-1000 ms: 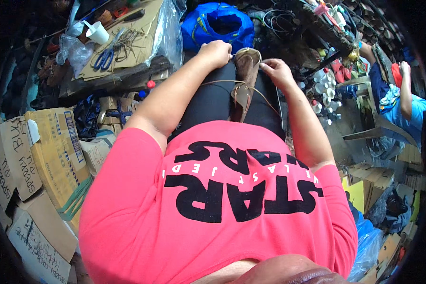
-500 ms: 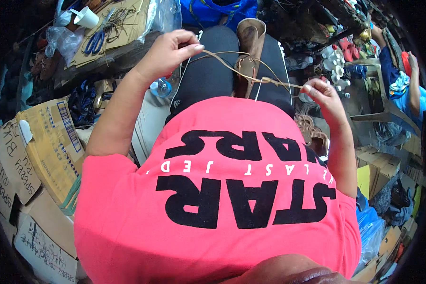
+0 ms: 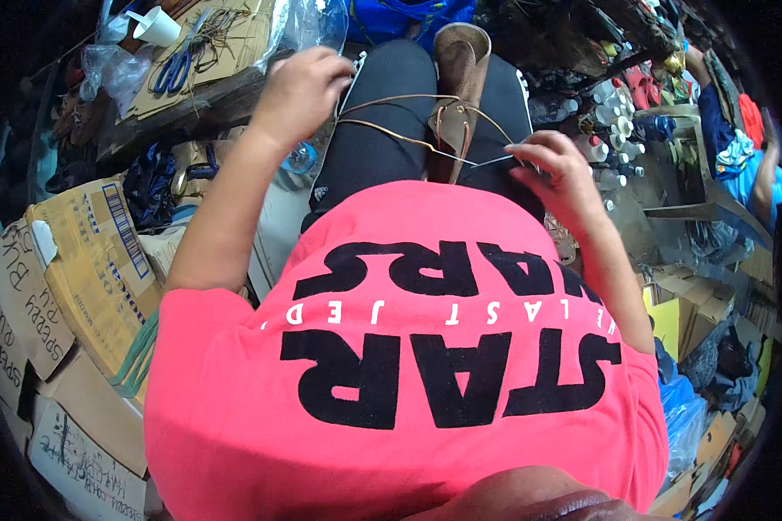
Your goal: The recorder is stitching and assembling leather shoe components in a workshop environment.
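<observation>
A brown leather shoe (image 3: 462, 65) stands between my knees, toe side toward me, with a tan lace (image 3: 382, 128) threaded through its front. The lace spreads in loops over both thighs. In my right hand (image 3: 554, 169), pinched between thumb and fingers, is a thin metal needle (image 3: 493, 161) that points left toward the shoe. A thin pale strand runs from near its tip to the lace. Raised above my left thigh, my left hand (image 3: 308, 91) has its fingers curled together close to the lace loop; anything inside them is hidden.
Cardboard sheets with blue-handled scissors (image 3: 174, 71) and a white cup (image 3: 156, 28) lie at upper left. Cardboard boxes (image 3: 91, 269) stack at left. White bottles (image 3: 617, 122) and a wooden stool (image 3: 699, 165) stand at right, near another person's arm (image 3: 763, 182).
The lace that was stretched between my hands has dropped onto my thighs. My right hand has come left and inward with the needle. My left hand has moved slightly left.
</observation>
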### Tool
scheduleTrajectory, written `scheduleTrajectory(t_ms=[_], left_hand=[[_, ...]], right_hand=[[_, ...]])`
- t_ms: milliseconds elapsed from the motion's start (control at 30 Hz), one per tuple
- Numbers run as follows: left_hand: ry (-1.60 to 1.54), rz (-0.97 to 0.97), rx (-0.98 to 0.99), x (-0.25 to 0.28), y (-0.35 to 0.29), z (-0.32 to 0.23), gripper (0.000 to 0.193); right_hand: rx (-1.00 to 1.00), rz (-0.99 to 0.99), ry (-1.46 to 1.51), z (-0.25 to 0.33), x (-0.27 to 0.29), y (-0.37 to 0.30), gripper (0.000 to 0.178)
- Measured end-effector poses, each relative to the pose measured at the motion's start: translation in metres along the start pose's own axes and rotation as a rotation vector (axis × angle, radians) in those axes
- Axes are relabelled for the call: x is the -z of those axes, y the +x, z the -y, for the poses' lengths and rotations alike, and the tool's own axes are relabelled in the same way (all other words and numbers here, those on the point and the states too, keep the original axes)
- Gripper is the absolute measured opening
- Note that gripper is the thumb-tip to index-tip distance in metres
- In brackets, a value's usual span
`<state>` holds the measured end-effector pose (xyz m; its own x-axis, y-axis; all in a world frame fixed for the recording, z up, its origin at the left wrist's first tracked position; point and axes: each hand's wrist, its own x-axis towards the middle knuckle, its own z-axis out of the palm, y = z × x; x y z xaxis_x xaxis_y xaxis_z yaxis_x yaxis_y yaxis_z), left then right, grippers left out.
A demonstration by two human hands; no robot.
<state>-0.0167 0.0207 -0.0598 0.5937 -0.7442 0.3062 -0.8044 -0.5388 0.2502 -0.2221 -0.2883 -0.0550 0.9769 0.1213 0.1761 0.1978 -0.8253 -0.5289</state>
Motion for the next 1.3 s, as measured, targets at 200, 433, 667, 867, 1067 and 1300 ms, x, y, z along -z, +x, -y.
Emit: scheduleTrajectory(t_ms=[200, 433, 667, 867, 1067, 1300], left_hand=[[-0.49, 0.05, -0.221, -0.043, 0.071, -0.041, 0.021], [-0.572, 0.24, -0.296, -0.072, 0.128, -0.041, 0.034], [-0.759, 0.717, -0.19, -0.085, 0.148, -0.032, 0.026], [-0.83, 0.785, -0.279, -0.091, 0.149, -0.023, 0.024], [-0.867, 0.867, -0.283, -0.088, 0.15, -0.022, 0.029], [-0.81, 0.868, -0.34, -0.087, 0.154, -0.024, 0.031]], right_hand=[[-0.216, 0.11, 0.078, 0.0, -0.018, 0.018, 0.008], [-0.199, 0.066, 0.106, -0.002, -0.011, 0.026, 0.008], [-0.179, -0.018, 0.19, -0.009, -0.007, 0.065, 0.017], [-0.141, 0.037, 0.074, -0.015, -0.012, 0.082, 0.014], [-0.138, 0.065, 0.011, -0.015, -0.01, 0.086, 0.014], [-0.111, 0.087, 0.025, -0.019, -0.012, 0.092, 0.014]])
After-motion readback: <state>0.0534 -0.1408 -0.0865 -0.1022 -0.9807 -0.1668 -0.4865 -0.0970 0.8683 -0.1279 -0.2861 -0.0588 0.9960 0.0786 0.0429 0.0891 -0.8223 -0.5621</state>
